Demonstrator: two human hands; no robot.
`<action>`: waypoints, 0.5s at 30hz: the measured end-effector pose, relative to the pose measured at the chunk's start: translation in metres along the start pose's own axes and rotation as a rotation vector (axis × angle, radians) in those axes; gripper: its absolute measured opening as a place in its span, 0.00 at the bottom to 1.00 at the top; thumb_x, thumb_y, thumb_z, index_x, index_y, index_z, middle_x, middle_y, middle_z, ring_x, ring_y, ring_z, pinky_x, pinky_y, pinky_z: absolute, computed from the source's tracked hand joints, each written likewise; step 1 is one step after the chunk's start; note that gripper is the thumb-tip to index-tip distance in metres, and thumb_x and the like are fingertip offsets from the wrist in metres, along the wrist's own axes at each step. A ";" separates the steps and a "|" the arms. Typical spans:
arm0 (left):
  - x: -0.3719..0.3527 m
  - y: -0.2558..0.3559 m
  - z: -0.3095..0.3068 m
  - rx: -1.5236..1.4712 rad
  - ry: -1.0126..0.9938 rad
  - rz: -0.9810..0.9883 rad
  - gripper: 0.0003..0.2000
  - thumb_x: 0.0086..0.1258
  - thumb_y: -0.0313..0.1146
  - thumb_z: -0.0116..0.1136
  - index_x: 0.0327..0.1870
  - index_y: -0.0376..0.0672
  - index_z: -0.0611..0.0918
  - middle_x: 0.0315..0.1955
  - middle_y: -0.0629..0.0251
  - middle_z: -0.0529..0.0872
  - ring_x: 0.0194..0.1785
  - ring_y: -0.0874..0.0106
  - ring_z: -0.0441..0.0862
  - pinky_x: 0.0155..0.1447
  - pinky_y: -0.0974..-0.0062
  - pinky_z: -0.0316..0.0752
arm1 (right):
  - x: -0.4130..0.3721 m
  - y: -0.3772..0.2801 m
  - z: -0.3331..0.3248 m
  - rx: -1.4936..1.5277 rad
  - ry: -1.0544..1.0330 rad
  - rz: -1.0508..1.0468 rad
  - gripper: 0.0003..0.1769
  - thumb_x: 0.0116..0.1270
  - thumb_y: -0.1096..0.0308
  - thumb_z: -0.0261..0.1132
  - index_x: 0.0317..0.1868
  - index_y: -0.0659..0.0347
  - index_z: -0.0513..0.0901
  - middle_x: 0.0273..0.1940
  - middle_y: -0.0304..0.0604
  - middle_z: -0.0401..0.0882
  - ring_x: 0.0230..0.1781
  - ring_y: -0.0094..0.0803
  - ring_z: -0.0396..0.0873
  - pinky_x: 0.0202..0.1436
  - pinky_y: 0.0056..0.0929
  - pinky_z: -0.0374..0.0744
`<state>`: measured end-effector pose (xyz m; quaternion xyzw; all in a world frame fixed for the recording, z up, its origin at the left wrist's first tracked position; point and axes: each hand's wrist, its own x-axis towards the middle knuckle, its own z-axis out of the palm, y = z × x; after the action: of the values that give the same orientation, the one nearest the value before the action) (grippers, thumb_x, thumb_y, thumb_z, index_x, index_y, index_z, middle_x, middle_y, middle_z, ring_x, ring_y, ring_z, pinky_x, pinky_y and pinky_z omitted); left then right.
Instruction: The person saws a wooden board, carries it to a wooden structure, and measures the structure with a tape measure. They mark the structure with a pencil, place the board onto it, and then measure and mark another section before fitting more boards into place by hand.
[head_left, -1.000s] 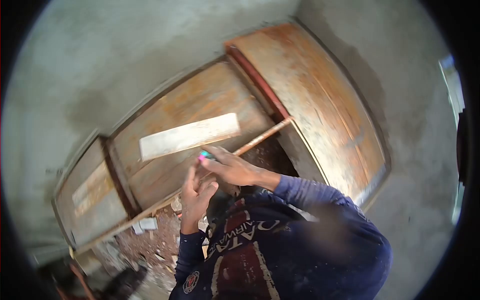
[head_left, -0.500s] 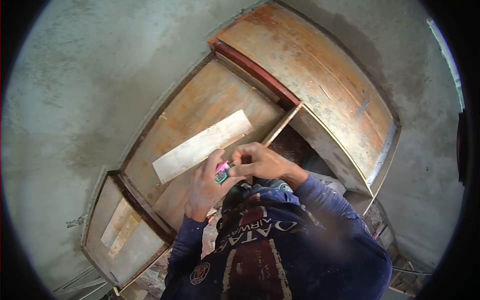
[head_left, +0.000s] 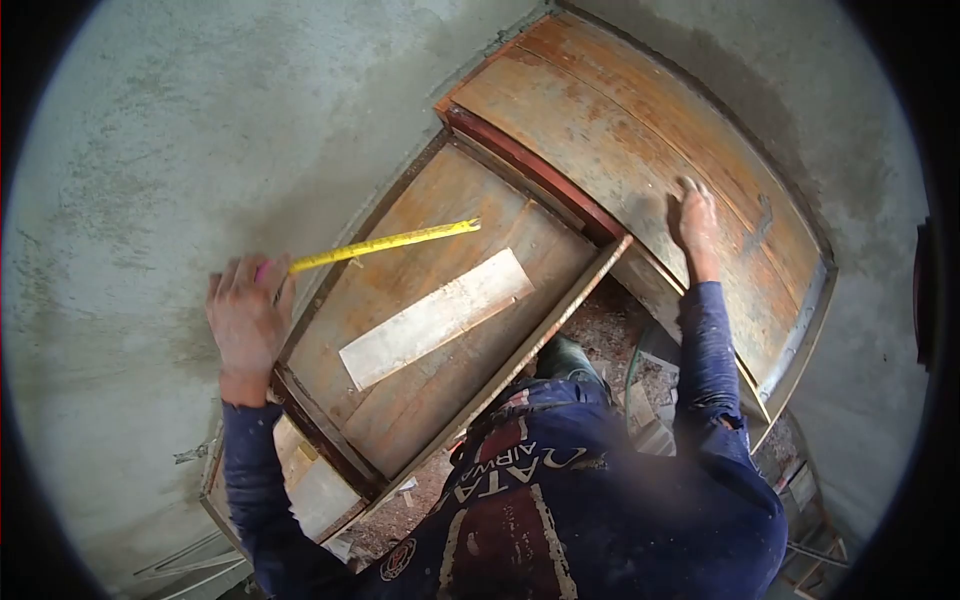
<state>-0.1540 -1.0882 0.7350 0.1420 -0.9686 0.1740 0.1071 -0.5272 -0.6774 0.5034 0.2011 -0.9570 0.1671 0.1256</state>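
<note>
Your left hand has its fingers clamped on the tape measure, probably so its yellow blade reaches out straight. Your right hand, fingers loosely bent and empty, is at the rust-stained panel, seemingly for balance. A pale board lies beyond the wooden rail, which partly bars your way.

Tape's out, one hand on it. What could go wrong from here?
Going by this view:
1. The yellow tape runs out from the left hand with no hand at its far end, so it might buckle or swing off line.
2. The white board lies at a slant on the wooden panel, with no fixing that I can see; a bumped arm or tape may shift it.
3. Scraps litter the floor by the person's legs, a possible trip.
</note>
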 end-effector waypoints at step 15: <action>0.196 0.012 0.055 0.326 -0.285 0.259 0.04 0.64 0.34 0.61 0.34 0.47 0.86 0.31 0.61 0.84 0.42 0.63 0.84 0.49 0.62 0.76 | 0.058 -0.057 -0.008 0.779 -0.327 0.234 0.07 0.68 0.71 0.54 0.37 0.65 0.77 0.29 0.43 0.79 0.29 0.28 0.80 0.33 0.31 0.78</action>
<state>-0.3504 -1.1445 0.7313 0.0552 -0.9431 0.3183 -0.0782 -0.5527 -0.7430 0.5438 0.1475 -0.8463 0.4945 -0.1324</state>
